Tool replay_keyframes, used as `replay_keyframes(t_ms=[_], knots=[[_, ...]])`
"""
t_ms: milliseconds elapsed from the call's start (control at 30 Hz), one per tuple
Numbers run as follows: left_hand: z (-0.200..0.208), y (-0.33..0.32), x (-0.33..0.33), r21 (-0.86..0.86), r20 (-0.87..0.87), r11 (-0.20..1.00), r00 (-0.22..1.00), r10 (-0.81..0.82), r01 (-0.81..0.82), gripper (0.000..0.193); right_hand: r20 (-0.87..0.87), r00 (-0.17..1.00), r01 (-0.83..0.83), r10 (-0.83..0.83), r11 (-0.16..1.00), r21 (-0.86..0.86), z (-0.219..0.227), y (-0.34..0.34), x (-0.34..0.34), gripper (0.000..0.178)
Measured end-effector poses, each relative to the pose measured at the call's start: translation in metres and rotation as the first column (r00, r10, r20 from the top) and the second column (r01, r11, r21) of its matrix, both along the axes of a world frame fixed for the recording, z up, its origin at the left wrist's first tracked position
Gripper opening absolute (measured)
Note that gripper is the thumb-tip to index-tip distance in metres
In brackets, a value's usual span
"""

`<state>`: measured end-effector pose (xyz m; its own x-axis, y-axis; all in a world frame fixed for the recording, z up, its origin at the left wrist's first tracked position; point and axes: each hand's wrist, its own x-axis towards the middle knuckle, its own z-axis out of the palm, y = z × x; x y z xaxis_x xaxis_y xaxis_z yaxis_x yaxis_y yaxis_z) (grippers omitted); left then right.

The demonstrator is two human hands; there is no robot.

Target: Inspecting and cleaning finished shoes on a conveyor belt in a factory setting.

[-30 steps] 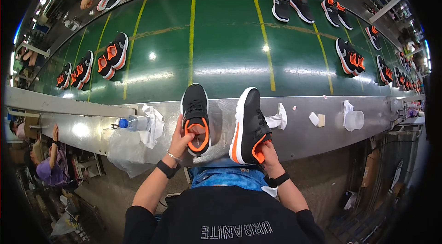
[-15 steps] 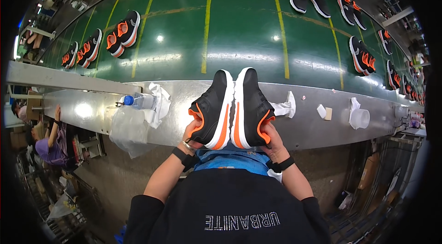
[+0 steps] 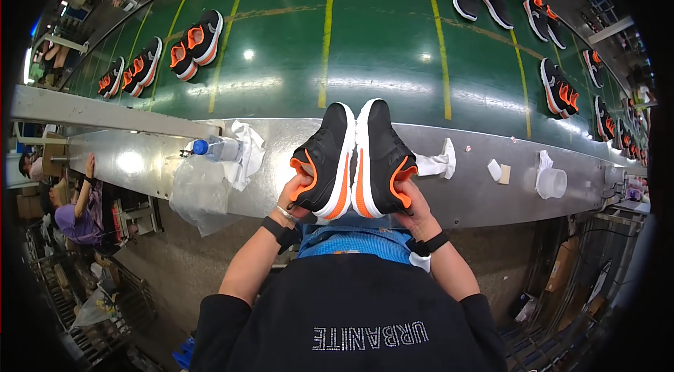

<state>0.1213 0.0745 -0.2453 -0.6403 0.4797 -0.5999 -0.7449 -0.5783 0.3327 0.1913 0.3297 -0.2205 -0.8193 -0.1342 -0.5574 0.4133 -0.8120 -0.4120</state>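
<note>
I hold a pair of black sneakers with orange linings and white soles, one in each hand, over the metal ledge's near edge. My left hand (image 3: pixel 293 196) grips the left sneaker (image 3: pixel 324 154) at its heel, fingers reaching into the collar opening. In the same way my right hand (image 3: pixel 415 205) grips the right sneaker (image 3: pixel 381 147) at its heel and collar. The soles face each other, touching or nearly touching along the middle, and both toes point away from me. Fingertips inside the shoes are partly hidden.
Beyond the metal ledge (image 3: pixel 477 193) runs a green conveyor belt (image 3: pixel 386 42) with yellow lines, carrying several pairs of similar sneakers. On the ledge lie a bottle with a blue cap (image 3: pixel 223 150), crumpled white paper (image 3: pixel 247 154), a plastic bag (image 3: pixel 200 189) and a clear cup (image 3: pixel 552 183). A co-worker (image 3: pixel 81 217) is at left.
The sneakers have shifted slightly, and my fingers reach further into the collars. The whole view has moved a little, with the belt and ledge items appearing farther right.
</note>
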Motion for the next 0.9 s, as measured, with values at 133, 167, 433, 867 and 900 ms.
replay_keyframes(t_ms=[133, 167, 433, 867, 900], knots=[[0.004, -0.003, -0.006, -0.092, -0.024, 0.995, 0.999, -0.032, 0.030, 0.029, -0.005, 1.000, -0.027, 0.028, 0.993, 0.112, 0.009, -0.001, -0.006, 0.035], [0.006, -0.003, -0.007, -0.110, -0.041, 0.993, 0.998, -0.044, 0.039, 0.031, -0.005, 1.000, -0.029, 0.030, 0.993, 0.110, 0.010, -0.001, -0.008, 0.035], [0.020, -0.002, -0.023, -0.248, -0.198, 0.964, 0.968, -0.153, 0.101, 0.043, -0.192, 0.978, 0.034, 0.078, 0.853, 0.521, 0.023, -0.007, -0.027, 0.041], [0.013, -0.003, -0.011, -0.927, -0.312, 0.150, 0.486, -0.816, -0.343, 0.108, -0.002, 0.952, -0.143, 0.307, 0.449, 0.882, -0.031, -0.003, -0.017, 0.069], [0.010, -0.009, -0.012, -0.945, -0.285, 0.152, 0.503, -0.816, -0.289, 0.105, 0.000, 0.956, -0.144, 0.294, 0.468, 0.872, -0.035, 0.001, -0.020, 0.064]])
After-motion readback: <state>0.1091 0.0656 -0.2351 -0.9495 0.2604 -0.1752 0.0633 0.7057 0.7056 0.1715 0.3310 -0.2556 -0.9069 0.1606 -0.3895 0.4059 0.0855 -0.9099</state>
